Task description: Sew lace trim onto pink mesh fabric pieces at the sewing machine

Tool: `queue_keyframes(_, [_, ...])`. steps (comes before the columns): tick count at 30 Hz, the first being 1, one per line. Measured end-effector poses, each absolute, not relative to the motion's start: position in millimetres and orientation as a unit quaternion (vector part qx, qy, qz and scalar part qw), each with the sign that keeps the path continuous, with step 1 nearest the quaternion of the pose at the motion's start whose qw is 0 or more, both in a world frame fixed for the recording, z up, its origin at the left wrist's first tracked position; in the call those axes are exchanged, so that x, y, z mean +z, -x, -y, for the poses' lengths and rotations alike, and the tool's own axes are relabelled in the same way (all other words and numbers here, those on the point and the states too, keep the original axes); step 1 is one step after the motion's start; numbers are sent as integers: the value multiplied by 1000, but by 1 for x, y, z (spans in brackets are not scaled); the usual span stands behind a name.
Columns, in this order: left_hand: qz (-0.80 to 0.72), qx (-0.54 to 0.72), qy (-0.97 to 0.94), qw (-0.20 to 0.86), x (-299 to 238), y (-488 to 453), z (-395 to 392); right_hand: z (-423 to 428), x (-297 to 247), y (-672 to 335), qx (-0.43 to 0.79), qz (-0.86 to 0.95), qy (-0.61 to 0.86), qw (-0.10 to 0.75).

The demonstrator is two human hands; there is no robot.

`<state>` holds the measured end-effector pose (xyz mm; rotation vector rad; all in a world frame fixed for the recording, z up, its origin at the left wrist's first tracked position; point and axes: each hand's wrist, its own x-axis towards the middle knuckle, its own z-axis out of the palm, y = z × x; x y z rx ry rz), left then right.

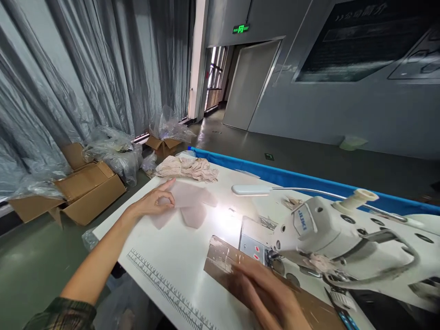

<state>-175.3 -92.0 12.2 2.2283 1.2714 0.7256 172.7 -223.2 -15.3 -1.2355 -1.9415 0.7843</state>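
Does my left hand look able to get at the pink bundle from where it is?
Probably yes: the left hand is close by, one finger extended towards the pink bundle, and nothing seems to stand between them; the sheer pieces lie low.

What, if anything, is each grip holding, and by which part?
The left grip is at the pale sheet's left side; whether it pinches cannot be told. The right grip lies over the brown board; holding is unclear.

Boxes (99, 197) left of the table (165, 243)
On it, a sewing machine (319, 224) stands right; a fabric bundle (187, 168) lies behind sheets (187, 193).
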Motion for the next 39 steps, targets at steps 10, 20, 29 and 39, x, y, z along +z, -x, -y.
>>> queue_keyframes(10, [-300,221,-839,396,15,157,110,140,7,-43,749,292,435,406])
queue_keyframes(20, [-490,275,-809,170,-19,153,85,222,-3,-161,778,351,435,286])
queue_keyframes(29, [-218,170,-910,309,17,30,163,258,21,-210,764,497,383,151])
queue_keyframes(39, [-216,93,-816,527,8,-2,161,253,13,-264,685,530,467,175])
